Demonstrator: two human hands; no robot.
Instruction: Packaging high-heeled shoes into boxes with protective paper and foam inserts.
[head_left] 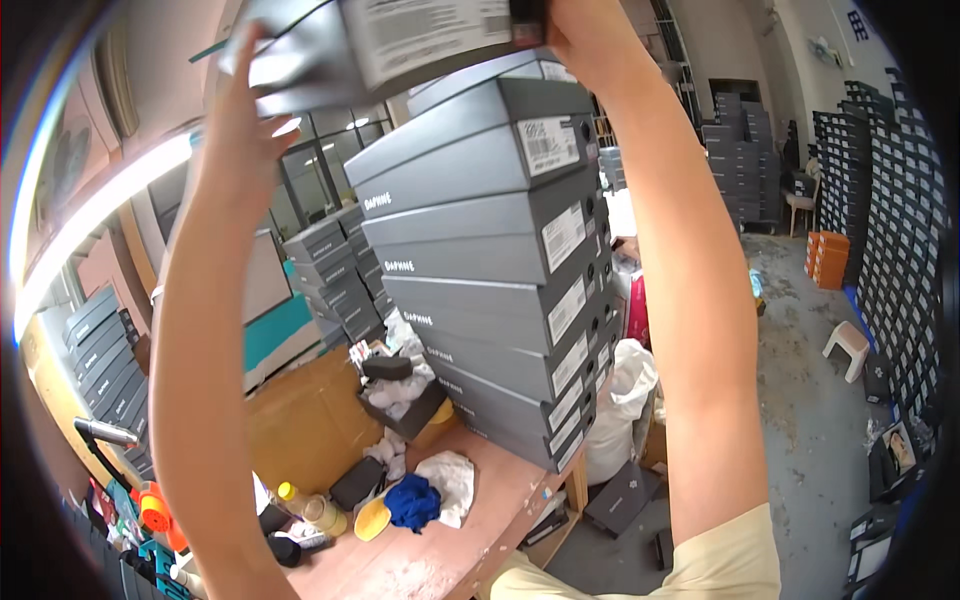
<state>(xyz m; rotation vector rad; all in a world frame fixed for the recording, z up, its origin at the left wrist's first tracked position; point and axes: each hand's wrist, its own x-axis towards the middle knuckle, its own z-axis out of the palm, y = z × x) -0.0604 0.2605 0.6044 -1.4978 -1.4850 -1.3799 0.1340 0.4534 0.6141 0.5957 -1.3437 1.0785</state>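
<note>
A grey shoe box [430,45] with a white label is held up at the top of the view, partly cut off by its edge. My left hand [245,140] grips its left side, fingers spread along it and slightly blurred. Around the right end is my right hand [580,45], its fingertips partly out of sight. Just below the raised box, a tall stack of similar grey shoe boxes [455,235] rises from a pinkish work table [420,565]. Both arms are lifted, one on either side of the stack.
On the table lie a blue cloth [413,502], a white cloth [448,485], a yellow-capped bottle [310,510] and an open box of crumpled paper [405,400]. More box stacks [740,165] stand behind; a white stool [847,348] is on the floor at right.
</note>
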